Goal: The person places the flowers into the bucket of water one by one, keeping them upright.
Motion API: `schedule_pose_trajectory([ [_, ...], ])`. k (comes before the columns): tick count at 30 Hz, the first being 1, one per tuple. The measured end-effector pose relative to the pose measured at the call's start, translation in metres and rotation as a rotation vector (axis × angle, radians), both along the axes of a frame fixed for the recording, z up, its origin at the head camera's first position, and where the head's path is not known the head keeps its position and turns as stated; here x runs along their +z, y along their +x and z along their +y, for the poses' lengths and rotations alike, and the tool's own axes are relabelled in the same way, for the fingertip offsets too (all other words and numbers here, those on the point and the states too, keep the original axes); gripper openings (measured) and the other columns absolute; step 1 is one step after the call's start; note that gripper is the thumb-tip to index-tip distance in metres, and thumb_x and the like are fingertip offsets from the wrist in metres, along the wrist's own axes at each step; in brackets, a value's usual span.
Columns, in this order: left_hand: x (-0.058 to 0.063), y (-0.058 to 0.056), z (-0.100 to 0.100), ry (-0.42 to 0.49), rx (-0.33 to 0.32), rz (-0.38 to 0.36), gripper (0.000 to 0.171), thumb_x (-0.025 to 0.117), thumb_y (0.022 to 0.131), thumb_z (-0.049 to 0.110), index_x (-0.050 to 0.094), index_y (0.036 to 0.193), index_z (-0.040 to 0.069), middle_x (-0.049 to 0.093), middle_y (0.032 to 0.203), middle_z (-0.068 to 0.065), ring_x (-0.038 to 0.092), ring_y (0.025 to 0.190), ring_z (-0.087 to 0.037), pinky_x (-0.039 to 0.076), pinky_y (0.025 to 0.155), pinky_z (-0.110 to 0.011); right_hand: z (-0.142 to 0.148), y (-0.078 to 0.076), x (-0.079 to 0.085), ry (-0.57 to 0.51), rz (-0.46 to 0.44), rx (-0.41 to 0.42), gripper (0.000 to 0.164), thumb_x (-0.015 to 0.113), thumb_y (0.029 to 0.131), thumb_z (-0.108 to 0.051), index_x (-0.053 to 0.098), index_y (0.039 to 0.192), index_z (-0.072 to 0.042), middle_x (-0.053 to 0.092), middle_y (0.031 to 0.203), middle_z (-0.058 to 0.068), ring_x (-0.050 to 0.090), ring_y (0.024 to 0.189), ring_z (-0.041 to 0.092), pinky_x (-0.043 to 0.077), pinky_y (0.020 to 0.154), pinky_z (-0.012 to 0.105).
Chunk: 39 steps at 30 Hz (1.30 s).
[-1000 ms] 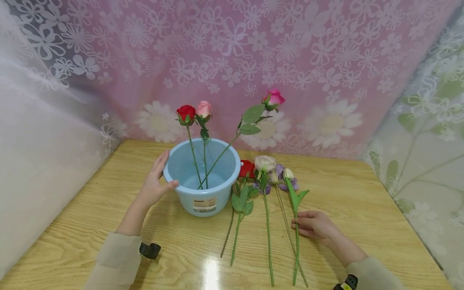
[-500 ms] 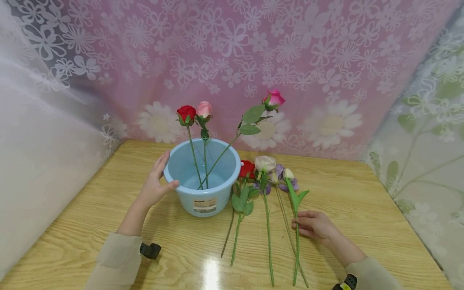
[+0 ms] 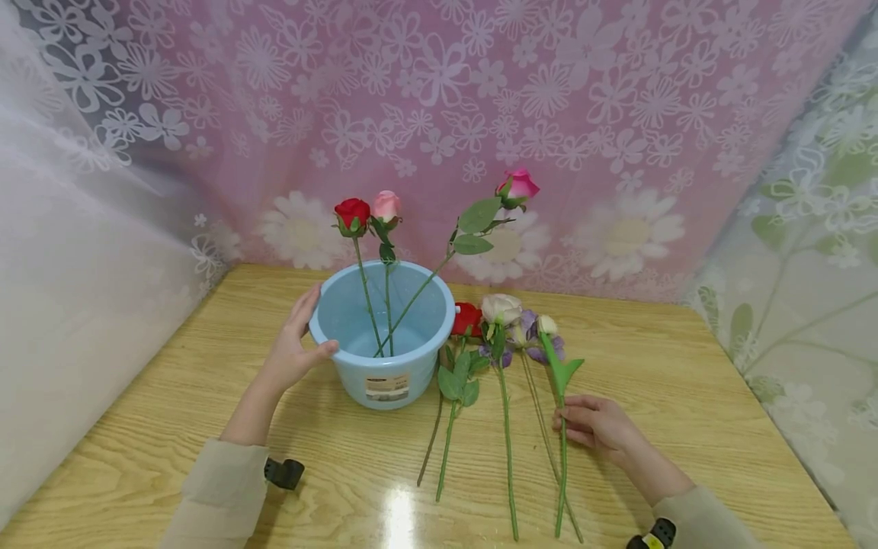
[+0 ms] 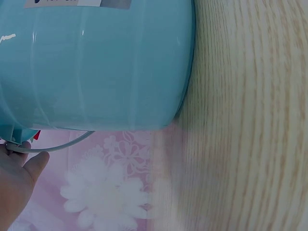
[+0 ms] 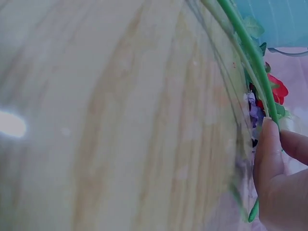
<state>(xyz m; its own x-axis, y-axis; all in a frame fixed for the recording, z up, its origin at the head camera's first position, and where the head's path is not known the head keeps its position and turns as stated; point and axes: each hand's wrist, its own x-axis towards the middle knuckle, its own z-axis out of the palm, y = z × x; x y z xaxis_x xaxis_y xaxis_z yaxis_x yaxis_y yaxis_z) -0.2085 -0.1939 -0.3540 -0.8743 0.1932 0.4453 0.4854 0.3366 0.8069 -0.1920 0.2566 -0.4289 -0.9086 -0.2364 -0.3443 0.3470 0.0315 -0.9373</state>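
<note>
Head: pinching cream tulip mid-stem with right hand, at worktop's right, overlapping purple flower; gripping blue bucket by rim with left hand.
Left wrist: glossy, likely slippery; steady by rim.
Right wrist: probably light, springy; take below leaves.

The right hand has advanced slightly toward the far edge of the desk. The white tulip has moved with it: I observe its bud displaced marginally toward the far and right edges, and its lower stem end likewise nearer the far edge. Lifting or sliding: indeterminable from my position.
</note>
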Motion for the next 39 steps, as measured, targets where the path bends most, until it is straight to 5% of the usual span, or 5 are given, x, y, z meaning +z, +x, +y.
schedule_pose_trajectory([
  [14, -0.028, -0.02, -0.015, -0.02, 0.008, 0.006, 0.087, 0.069, 0.075, 0.028, 0.017, 0.141, 0.004, 0.012, 0.145, -0.014, 0.019, 0.128, -0.032, 0.023, 0.101, -0.048, 0.004, 0.003, 0.016, -0.134, 0.028, -0.013, 0.03, 0.048, 0.089, -0.003, 0.04, 0.115, 0.01, 0.062, 0.091, 0.008, 0.061, 0.084, 0.018, 0.05, 0.074, 0.026],
  [24, -0.002, 0.0, -0.002, -0.023, 0.007, -0.008, 0.085, 0.065, 0.077, 0.023, 0.015, 0.137, -0.008, 0.01, 0.142, -0.026, 0.017, 0.126, -0.041, 0.021, 0.1, -0.052, -0.001, 0.004, 0.039, -0.132, 0.079, -0.014, 0.013, 0.05, 0.089, -0.005, 0.05, 0.102, -0.006, 0.062, 0.089, 0.001, 0.061, 0.084, 0.012, 0.05, 0.072, 0.023],
  [28, 0.0, 0.001, -0.001, -0.021, 0.006, -0.01, 0.084, 0.065, 0.077, 0.022, 0.015, 0.137, -0.008, 0.01, 0.142, -0.025, 0.017, 0.126, -0.04, 0.021, 0.1, -0.051, -0.001, 0.002, 0.043, -0.159, 0.126, 0.03, 0.014, 0.051, 0.089, -0.005, 0.051, 0.103, -0.007, 0.062, 0.091, 0.0, 0.06, 0.086, 0.011, 0.05, 0.075, 0.024],
  [35, -0.023, -0.016, -0.012, -0.024, 0.001, 0.0, 0.087, 0.067, 0.076, 0.029, 0.015, 0.141, 0.003, 0.01, 0.145, -0.017, 0.018, 0.127, -0.035, 0.022, 0.1, -0.05, -0.007, 0.006, 0.059, -0.257, 0.193, 0.053, 0.019, 0.045, 0.09, 0.0, 0.059, 0.097, -0.011, 0.064, 0.089, 0.0, 0.061, 0.084, 0.012, 0.05, 0.072, 0.023],
  [39, -0.008, -0.004, -0.005, -0.018, 0.004, -0.012, 0.086, 0.066, 0.077, 0.024, 0.014, 0.138, -0.006, 0.01, 0.142, -0.024, 0.017, 0.126, -0.04, 0.021, 0.1, -0.052, -0.01, 0.006, 0.067, -0.292, 0.222, 0.047, 0.021, 0.045, 0.09, 0.002, 0.061, 0.095, -0.011, 0.064, 0.088, 0.001, 0.061, 0.084, 0.012, 0.051, 0.071, 0.024],
])
